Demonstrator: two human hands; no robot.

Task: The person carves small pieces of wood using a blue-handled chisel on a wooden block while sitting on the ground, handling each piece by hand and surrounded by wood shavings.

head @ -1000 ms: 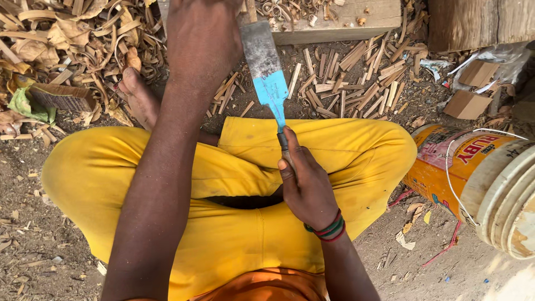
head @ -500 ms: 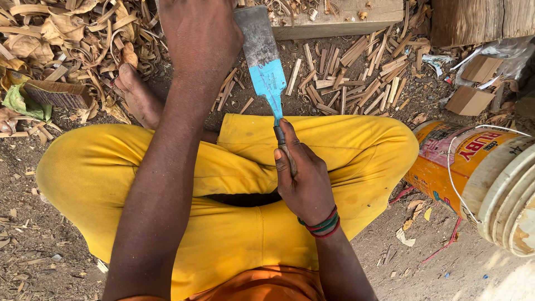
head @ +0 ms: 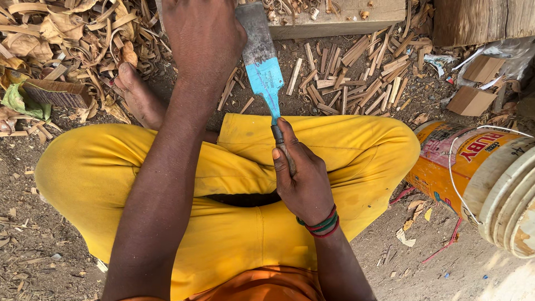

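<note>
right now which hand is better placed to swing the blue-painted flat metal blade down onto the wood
Right. The right hand already grips the handle of the blue-painted flat metal blade; the left hand is stretched forward beside the blade, off the handle.

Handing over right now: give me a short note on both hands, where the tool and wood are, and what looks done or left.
Right hand: closed around the handle of the broad blade, which has a blue-painted lower part and points away from the body.
Left hand: stretched forward beside the blade, at the near edge of the wooden block; what it holds is hidden.
Cut wood sticks lie piled past the knees; curled shavings lie to the left.
Orange bucket lies on its side on the right.
Done: many sticks split. How much is left cannot be told.
</note>
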